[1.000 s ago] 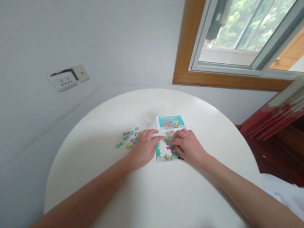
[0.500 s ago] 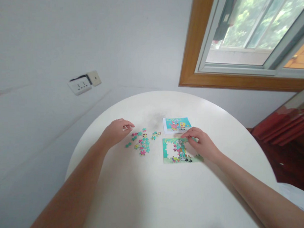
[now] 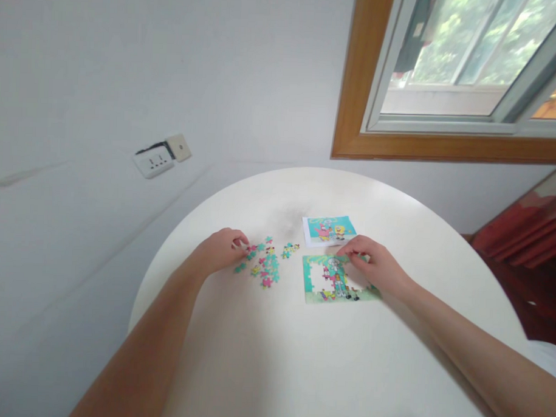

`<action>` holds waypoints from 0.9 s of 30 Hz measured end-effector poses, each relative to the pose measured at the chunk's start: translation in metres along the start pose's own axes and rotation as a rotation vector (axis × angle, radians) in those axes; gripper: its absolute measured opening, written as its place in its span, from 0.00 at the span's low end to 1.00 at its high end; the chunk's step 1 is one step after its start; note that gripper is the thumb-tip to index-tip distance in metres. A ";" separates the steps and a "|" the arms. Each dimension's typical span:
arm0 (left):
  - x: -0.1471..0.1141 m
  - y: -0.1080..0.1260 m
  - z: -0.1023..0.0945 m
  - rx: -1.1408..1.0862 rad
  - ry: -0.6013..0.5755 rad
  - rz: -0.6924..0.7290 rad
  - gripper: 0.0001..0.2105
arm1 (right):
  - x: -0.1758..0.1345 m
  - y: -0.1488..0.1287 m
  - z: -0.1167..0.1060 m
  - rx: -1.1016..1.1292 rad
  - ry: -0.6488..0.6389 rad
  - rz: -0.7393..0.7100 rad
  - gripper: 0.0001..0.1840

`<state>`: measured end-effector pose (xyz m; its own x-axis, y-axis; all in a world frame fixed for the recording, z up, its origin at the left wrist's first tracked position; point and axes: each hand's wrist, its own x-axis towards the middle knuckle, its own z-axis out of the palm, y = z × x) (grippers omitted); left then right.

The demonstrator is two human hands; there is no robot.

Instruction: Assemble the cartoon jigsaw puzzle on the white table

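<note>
My left hand [image 3: 220, 250] is at the left edge of a loose pile of jigsaw pieces [image 3: 269, 266]. Its thumb and index finger are brought together at a pink puzzle piece [image 3: 251, 249]. Pink, teal and yellow pieces lie scattered beside it. My right hand [image 3: 371, 260] is over the upper right of a partly filled cartoon jigsaw puzzle [image 3: 318, 297], covering some of it. The fingers there are bent and loosely apart, with nothing visible in them. White gaps show in the puzzle on both sides of a teal figure in the middle.
Behind the puzzle lies a reference picture card [image 3: 329, 231] with the same cartoon figures. Everything rests on a round white table [image 3: 272, 366] against a wall. A wall socket [image 3: 154, 161] is at the left, and a wood-framed window [image 3: 444, 147] at the right.
My left hand has moved right and slightly down, and its fingertips have come to the pile's edge. My right hand stays over the puzzle. The whole view has shifted a little.
</note>
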<state>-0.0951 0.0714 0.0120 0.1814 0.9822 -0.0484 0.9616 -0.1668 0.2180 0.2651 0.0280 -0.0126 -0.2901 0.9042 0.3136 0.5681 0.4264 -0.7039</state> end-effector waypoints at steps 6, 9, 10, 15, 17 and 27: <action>0.001 0.003 0.006 0.018 0.004 -0.006 0.11 | 0.000 -0.001 0.001 0.009 -0.022 0.015 0.15; 0.002 0.003 0.008 0.026 -0.003 -0.001 0.10 | -0.001 -0.001 0.002 0.002 -0.026 0.015 0.15; 0.002 0.004 0.008 0.029 -0.006 0.005 0.10 | -0.001 0.000 0.002 0.000 -0.027 0.012 0.16; 0.001 0.005 0.006 0.028 -0.011 0.038 0.11 | -0.001 0.001 0.003 -0.014 -0.032 0.007 0.16; 0.001 0.006 0.005 0.024 -0.002 0.045 0.12 | 0.000 0.002 0.004 -0.021 -0.035 0.002 0.16; -0.002 0.010 0.005 -0.050 0.005 0.065 0.09 | 0.000 0.003 0.003 -0.026 -0.044 -0.006 0.17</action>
<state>-0.0844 0.0672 0.0090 0.2420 0.9699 -0.0280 0.9362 -0.2258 0.2692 0.2642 0.0289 -0.0165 -0.3274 0.8996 0.2889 0.5855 0.4331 -0.6853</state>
